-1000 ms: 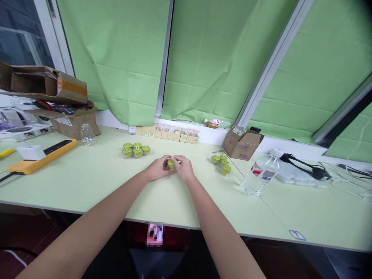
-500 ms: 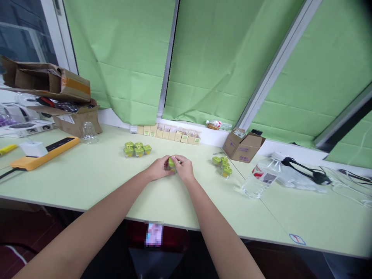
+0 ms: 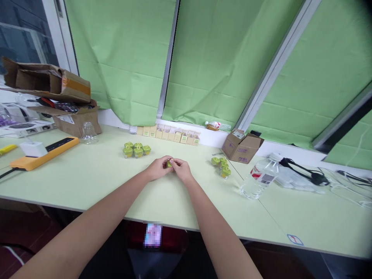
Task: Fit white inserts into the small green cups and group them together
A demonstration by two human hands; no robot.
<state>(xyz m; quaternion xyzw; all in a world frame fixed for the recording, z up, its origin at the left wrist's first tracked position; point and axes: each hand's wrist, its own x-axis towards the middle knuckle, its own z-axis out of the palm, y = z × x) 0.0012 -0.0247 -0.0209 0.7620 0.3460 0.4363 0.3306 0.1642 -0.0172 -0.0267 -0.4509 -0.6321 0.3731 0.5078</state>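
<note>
Over the middle of the table, my left hand and my right hand meet around one small green-lidded container. Fingers of both hands are closed on it and hide most of its body; a bit of green shows between them. Beyond my left hand sits a cluster of several similar containers, clear below with green lids. Another group of such containers stands to the right of my right hand.
Small cream boxes line the back wall. A cardboard box and a large water bottle stand on the right, near a black headset. At left are an orange power strip, a clear plastic cup and cardboard boxes.
The held container has turned in my fingers, and less of its green lid shows now. Both hands stay in nearly the same place; the other containers have not moved.
</note>
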